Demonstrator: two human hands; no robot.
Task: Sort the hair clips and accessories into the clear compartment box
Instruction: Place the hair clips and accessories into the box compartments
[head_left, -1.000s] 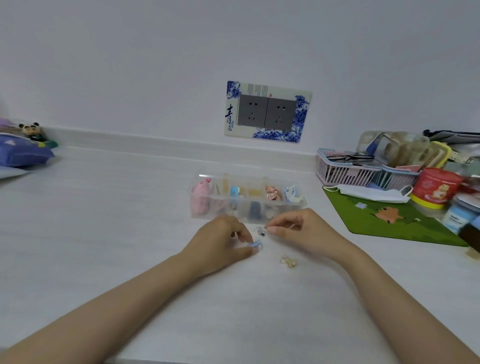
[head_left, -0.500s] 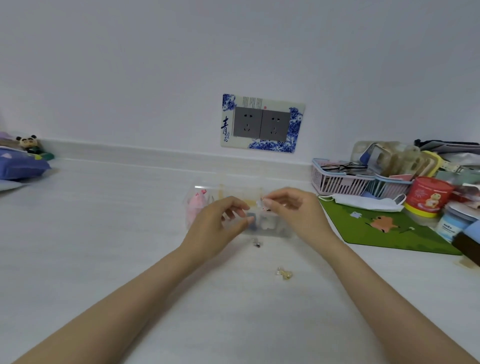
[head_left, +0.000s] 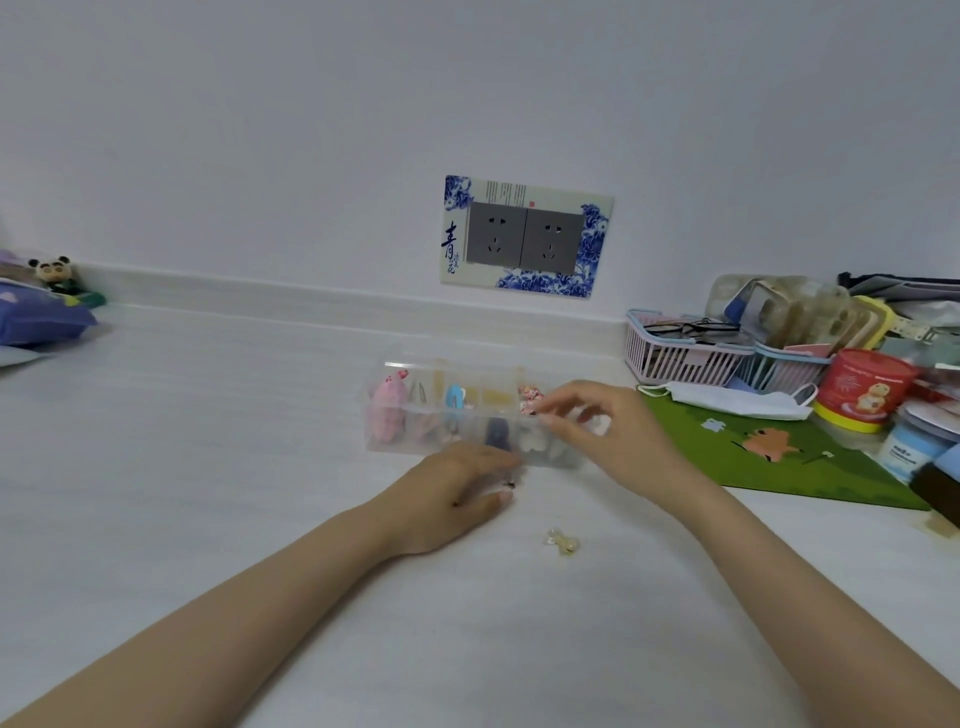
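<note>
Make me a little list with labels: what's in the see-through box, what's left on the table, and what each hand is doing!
box: clear compartment box on the white table, lid off or open
inside: pink clip at the left end, blue clip, dark blue piece, others too blurry to name
left on table: small gold clip, tiny dark clip
left hand: on the table by the dark clip
right hand: over the box's right end, fingertips pinched; contents unclear
</note>
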